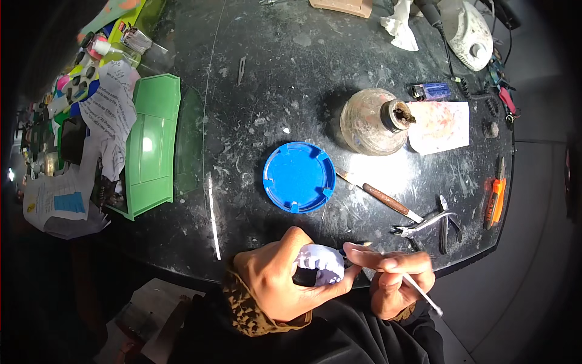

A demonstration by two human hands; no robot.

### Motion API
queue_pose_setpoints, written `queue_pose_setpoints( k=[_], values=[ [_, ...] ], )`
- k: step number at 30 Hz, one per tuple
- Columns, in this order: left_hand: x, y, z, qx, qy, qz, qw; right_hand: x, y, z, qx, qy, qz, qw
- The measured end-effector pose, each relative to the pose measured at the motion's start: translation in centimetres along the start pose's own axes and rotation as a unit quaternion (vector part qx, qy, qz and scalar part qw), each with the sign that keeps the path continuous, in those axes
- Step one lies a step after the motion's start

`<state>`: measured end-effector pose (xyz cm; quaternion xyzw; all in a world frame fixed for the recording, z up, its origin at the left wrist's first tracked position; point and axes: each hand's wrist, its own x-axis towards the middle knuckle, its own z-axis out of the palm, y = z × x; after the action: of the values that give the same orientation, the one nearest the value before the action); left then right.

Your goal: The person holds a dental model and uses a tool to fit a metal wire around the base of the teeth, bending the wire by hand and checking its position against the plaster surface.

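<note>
The left hand (pixel 270 280) curls round a pale teeth model (pixel 325 259) at the near edge of the dark surface (pixel 242 124). Just beside it, the right hand (pixel 398 285) pinches a thin stick-like tool (pixel 422 292); its working tip cannot be made out. A slip could chip a tooth or jab the left hand, being so close. Beyond lie pliers (pixel 429 225), a brown-handled tool (pixel 388 199), a blue lid (pixel 298 178) and a glass bottle (pixel 368 124), which a careless reach might tip
</note>
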<state>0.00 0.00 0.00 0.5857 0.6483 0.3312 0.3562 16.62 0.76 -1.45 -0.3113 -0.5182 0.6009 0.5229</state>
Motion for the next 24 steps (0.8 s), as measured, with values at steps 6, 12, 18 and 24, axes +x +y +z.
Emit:
queue_pose_setpoints(
  k=[6, 12, 18, 24],
  values=[
    [-0.5, -0.5, 0.4, -0.090, 0.048, -0.006, 0.995, 1.6, -1.0, -0.1, -0.127, -0.112, 0.098, 0.981],
    [-0.2, 0.3, -0.8, -0.084, -0.045, 0.044, 0.994, 1.1, -0.9, 0.1, -0.094, -0.044, 0.090, 0.991],
    [-0.7, -0.1, -3.5, -0.160, 0.068, 0.165, 0.971, -0.1, 0.0, -0.1, -0.038, 0.072, 0.046, 0.996],
    [-4.1, -6.7, -8.5, -0.116, 0.572, 0.297, 0.756, -1.2, -0.4, 0.1, -0.162, 0.175, 0.045, 0.970]
  ],
)
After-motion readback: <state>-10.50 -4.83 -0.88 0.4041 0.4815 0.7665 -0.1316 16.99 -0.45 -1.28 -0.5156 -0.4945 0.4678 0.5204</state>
